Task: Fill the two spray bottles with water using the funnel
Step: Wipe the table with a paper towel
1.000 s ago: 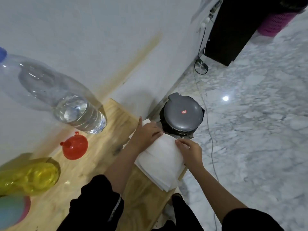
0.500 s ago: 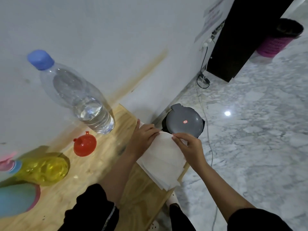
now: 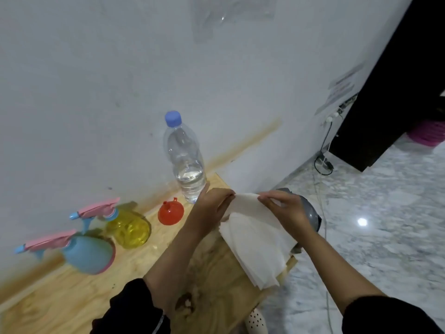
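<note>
Head view | my left hand (image 3: 214,203) and right hand (image 3: 286,208) each pinch the far edge of the top tissue sheet (image 3: 250,213), raised off the tissue stack (image 3: 260,266) at the right end of the bench (image 3: 72,297) | funnel (image 3: 170,212) spout-up on the bench between the capped water bottle (image 3: 186,160) and the yellow spray bottle (image 3: 130,229) | blue spray bottle (image 3: 89,255) just left of the yellow one.

Two sprayers (image 3: 127,229) (image 3: 88,255), one funnel (image 3: 170,212), one bottle (image 3: 186,160)

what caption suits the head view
Left hand and right hand pinch a paper sheet; funnel, water bottle, yellow spray bottle, blue spray bottle nearby.
</note>
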`<state>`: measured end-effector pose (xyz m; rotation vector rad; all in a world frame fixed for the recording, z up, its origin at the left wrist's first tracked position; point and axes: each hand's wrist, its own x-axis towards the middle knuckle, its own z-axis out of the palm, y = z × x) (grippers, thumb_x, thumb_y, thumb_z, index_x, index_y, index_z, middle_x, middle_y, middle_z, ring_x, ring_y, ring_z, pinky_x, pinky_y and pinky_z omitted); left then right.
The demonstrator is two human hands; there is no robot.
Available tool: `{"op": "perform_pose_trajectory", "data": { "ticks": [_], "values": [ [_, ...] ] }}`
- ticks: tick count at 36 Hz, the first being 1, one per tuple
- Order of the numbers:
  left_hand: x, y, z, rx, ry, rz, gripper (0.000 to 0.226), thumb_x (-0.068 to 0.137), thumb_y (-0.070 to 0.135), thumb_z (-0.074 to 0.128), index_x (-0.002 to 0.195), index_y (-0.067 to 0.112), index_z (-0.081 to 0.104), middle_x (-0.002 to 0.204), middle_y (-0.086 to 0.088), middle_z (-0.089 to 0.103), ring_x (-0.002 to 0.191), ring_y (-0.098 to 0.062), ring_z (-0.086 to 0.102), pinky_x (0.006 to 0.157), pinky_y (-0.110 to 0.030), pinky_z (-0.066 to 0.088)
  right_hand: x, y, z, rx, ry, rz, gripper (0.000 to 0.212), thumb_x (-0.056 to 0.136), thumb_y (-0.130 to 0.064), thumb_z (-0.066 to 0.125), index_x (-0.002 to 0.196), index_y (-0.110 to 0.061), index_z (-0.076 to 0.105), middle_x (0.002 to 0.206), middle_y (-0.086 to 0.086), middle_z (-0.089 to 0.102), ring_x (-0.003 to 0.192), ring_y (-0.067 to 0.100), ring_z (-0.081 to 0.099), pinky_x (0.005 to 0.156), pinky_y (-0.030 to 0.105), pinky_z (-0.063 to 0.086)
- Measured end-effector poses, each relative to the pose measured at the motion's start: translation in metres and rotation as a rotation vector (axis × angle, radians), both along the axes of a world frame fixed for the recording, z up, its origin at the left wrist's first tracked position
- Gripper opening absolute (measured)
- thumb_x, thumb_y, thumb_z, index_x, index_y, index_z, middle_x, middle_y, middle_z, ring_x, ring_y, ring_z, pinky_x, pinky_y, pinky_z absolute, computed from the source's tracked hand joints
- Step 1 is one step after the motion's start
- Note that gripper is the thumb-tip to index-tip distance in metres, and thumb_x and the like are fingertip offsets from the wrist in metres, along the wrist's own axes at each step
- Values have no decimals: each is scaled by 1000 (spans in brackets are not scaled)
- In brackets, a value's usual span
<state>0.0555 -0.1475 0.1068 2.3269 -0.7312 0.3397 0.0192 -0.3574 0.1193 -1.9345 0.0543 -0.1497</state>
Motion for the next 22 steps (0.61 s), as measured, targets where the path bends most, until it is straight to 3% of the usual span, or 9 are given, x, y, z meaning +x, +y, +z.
{"op": "perform_pose_trajectory", "data": {
  "ticks": [3, 5, 7, 13, 18, 22],
  "values": [
    [-4, 11, 25, -48, 68, 45, 22, 98, 21, 48, 103, 10, 66, 101, -1, 68, 91, -7, 53, 97, -34, 40, 9, 7, 24, -11, -60, 43, 10, 82, -11, 68, 89, -12, 75, 90, -7, 71, 80, -15, 61, 76, 4, 44],
    [-7, 20, 37, -95, 38, 67, 20, 96, 22, 50, 104, 11, 66, 101, 1, 67, 93, -8, 56, 87, -16, 39, 11, 11, 40, 33, -77, 82, 9, 84, -12, 67, 88, -15, 75, 90, -6, 72, 82, -9, 64, 76, 7, 46],
    [-11, 31, 48, -130, 10, 99, 17, 95, 20, 55, 104, 12, 67, 99, 4, 67, 93, -5, 57, 83, -8, 38, 12, 15, 54, 75, -79, 109, 9, 84, -15, 68, 86, -21, 74, 89, -12, 72, 85, -5, 64, 73, 7, 46],
    [-31, 66, 65, -233, -12, 217, 12, 88, 12, 63, 97, 8, 70, 94, 7, 66, 90, -3, 60, 82, -11, 42, 18, 35, 74, 35, -135, 196, 8, 81, -17, 71, 86, -23, 74, 90, -15, 70, 85, -11, 61, 76, 3, 43],
    [-64, 94, 71, -228, -1, 370, 13, 88, 15, 62, 94, 7, 70, 91, 2, 66, 87, 0, 57, 79, -9, 40, 21, 66, 75, 38, -149, 337, 9, 79, -14, 72, 86, -18, 75, 88, -9, 72, 86, -6, 63, 81, 8, 45],
    [-99, 114, 65, -255, 9, 559, 10, 88, 11, 63, 94, 7, 70, 92, 2, 67, 89, -2, 57, 79, -8, 40, 18, 94, 71, -11, -168, 492, 16, 77, -13, 74, 82, -28, 73, 82, -18, 69, 83, -13, 61, 78, 4, 43]
  ]
}}
